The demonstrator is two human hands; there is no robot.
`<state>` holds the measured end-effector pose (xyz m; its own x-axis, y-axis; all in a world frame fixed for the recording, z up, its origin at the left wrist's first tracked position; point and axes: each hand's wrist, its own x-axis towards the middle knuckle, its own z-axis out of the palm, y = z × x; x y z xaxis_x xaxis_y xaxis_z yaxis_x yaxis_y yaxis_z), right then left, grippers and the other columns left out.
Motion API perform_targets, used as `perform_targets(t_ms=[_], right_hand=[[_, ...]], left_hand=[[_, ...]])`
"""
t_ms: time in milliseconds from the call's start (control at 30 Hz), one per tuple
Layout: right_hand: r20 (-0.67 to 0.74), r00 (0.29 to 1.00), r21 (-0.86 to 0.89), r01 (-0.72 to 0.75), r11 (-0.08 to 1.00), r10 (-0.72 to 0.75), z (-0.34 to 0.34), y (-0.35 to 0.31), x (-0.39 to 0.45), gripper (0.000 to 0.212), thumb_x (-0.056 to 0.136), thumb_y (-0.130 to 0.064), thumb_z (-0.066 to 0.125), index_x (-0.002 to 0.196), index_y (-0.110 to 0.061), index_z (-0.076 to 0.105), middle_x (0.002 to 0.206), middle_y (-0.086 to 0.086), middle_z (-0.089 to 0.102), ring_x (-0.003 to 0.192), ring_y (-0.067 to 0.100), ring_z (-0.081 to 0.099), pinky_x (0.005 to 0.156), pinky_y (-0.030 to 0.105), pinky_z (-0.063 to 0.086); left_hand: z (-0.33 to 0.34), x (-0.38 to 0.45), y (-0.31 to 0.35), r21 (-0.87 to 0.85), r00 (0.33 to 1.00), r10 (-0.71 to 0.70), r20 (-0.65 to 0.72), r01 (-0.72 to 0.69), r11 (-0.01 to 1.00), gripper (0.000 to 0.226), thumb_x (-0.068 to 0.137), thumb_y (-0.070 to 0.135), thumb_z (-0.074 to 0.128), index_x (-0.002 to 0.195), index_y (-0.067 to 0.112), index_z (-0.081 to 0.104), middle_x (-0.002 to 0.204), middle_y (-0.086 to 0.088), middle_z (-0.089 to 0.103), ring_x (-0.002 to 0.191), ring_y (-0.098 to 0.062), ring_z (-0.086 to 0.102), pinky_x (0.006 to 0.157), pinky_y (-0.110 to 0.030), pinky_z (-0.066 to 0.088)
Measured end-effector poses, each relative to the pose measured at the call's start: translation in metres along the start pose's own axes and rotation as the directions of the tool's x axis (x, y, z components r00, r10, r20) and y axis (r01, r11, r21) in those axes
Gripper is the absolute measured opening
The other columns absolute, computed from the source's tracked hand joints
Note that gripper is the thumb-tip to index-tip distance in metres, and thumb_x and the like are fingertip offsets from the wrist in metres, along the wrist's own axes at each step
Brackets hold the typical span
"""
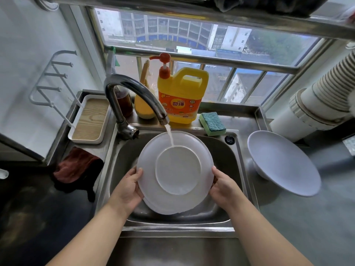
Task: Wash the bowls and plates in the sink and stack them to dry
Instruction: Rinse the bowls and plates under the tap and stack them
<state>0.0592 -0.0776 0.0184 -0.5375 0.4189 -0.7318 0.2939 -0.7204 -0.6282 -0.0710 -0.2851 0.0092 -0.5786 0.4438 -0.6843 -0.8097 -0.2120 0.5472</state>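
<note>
A steel sink (238,169) below a barred window set the scene. Your left hand (128,191) clasped the white plate (178,173) at its 9 o'clock rim, your right hand (222,187) at 3 o'clock, holding it underside-up under the tap's stream (170,135) over the basin. An upturned bowl (284,162) sat at 3 o'clock on the counter, so the right hand was likely nearer for stacking.

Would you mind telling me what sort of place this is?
Most likely a home kitchen, at the sink by a window. A steel sink with a running tap, a yellow bottle of dish soap and a sponge show it.
</note>
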Motion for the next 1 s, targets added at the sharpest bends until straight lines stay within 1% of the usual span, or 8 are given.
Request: perform_targets(t_ms=[200, 300, 367, 433, 533, 667, 833, 1000], right_hand=[[-0.015, 1.000, -0.008, 0.014, 1.000, -0.014, -0.016, 0.002, -0.008, 0.030, 0.098, -0.026, 0.049, 0.114, -0.005, 0.062, 0.106, 0.015, 0.066, 0.096, 0.029, 0.063, 0.078, 0.042, 0.054], [-0.032, 0.999, -0.007, 0.012, 1.000, -0.012, -0.017, 0.000, -0.011, 0.026, 0.097, -0.021, 0.052, 0.109, -0.002, 0.064, 0.103, 0.016, 0.068, 0.098, 0.030, 0.063, 0.088, 0.044, 0.053], [-0.049, 0.999, -0.003, 0.014, 1.000, -0.014, -0.012, 0.001, -0.014, 0.023, 0.096, -0.017, 0.053, 0.107, -0.001, 0.065, 0.102, 0.015, 0.069, 0.099, 0.029, 0.064, 0.089, 0.042, 0.053], [-0.061, 0.998, 0.041, -0.003, 0.999, 0.005, -0.003, 0.004, -0.017, 0.019, 0.096, -0.012, 0.053, 0.106, -0.001, 0.064, 0.103, 0.015, 0.069, 0.097, 0.027, 0.065, 0.074, 0.036, 0.058], [-0.038, 0.998, 0.149, -0.041, 0.988, 0.047, 0.013, 0.010, -0.020, 0.015, 0.095, -0.003, 0.051, 0.108, -0.001, 0.059, 0.103, 0.017, 0.068, 0.094, 0.027, 0.066, 0.057, 0.029, 0.058], [0.068, 0.997, 0.240, -0.038, 0.970, 0.022, 0.031, 0.021, -0.023, 0.033, 0.087, 0.009, 0.054, 0.118, -0.002, 0.054, 0.113, 0.021, 0.065, 0.102, 0.031, 0.064, 0.066, 0.032, 0.060], [0.172, 0.985, 0.312, -0.025, 0.950, -0.031, 0.052, 0.030, -0.030, 0.041, 0.081, 0.015, 0.056, 0.117, -0.004, 0.057, 0.106, 0.020, 0.069, 0.095, 0.029, 0.068, 0.080, 0.034, 0.059], [0.190, 0.982, 0.258, -0.035, 0.965, -0.015, 0.055, 0.029, -0.036, 0.038, 0.081, 0.012, 0.061, 0.115, -0.004, 0.058, 0.103, 0.018, 0.071, 0.094, 0.027, 0.070, 0.077, 0.033, 0.060]], left_hand=[[0.009, 0.009, -0.004, 0.192, 0.998, -0.068, 0.004, 0.066, 0.979, 0.035, 0.101, 0.020, 0.044, 0.131, 0.007, 0.054, 0.112, -0.015, 0.068, 0.100, -0.026, 0.065, 0.085, -0.042, 0.051], [0.007, 0.013, -0.007, 0.116, 0.993, -0.076, -0.095, 0.087, 0.989, 0.050, 0.099, 0.020, 0.049, 0.145, 0.006, 0.035, 0.119, -0.014, 0.059, 0.105, -0.024, 0.060, 0.090, -0.039, 0.048], [0.006, 0.013, -0.012, 0.086, 0.984, -0.100, -0.151, 0.114, 0.990, 0.044, 0.100, 0.017, 0.046, 0.140, 0.001, 0.039, 0.107, -0.012, 0.060, 0.096, -0.021, 0.059, 0.080, -0.034, 0.048], [0.008, 0.007, -0.017, 0.096, 0.974, -0.137, -0.181, 0.156, 0.983, 0.034, 0.101, 0.016, 0.045, 0.129, -0.001, 0.049, 0.099, -0.011, 0.061, 0.089, -0.021, 0.059, 0.072, -0.034, 0.048], [0.010, -0.001, -0.023, 0.065, 0.962, -0.189, -0.195, 0.205, 0.977, 0.034, 0.099, 0.020, 0.048, 0.125, -0.001, 0.054, 0.105, -0.017, 0.062, 0.095, -0.027, 0.061, 0.077, -0.040, 0.052], [0.016, -0.009, -0.028, -0.060, 0.963, -0.225, -0.149, 0.218, 0.974, 0.037, 0.099, 0.025, 0.049, 0.125, -0.001, 0.045, 0.118, -0.026, 0.059, 0.105, -0.037, 0.061, 0.087, -0.047, 0.050], [0.037, -0.015, -0.027, -0.143, 0.991, -0.126, -0.043, 0.118, 0.983, 0.037, 0.102, 0.029, 0.039, 0.117, 0.002, 0.058, 0.105, -0.022, 0.066, 0.099, -0.030, 0.062, 0.092, -0.041, 0.048], [0.038, -0.010, -0.019, -0.159, 0.998, -0.047, -0.028, 0.042, 0.986, 0.023, 0.101, 0.013, 0.041, 0.112, 0.001, 0.057, 0.103, -0.020, 0.067, 0.090, -0.026, 0.066, 0.070, -0.031, 0.060]])
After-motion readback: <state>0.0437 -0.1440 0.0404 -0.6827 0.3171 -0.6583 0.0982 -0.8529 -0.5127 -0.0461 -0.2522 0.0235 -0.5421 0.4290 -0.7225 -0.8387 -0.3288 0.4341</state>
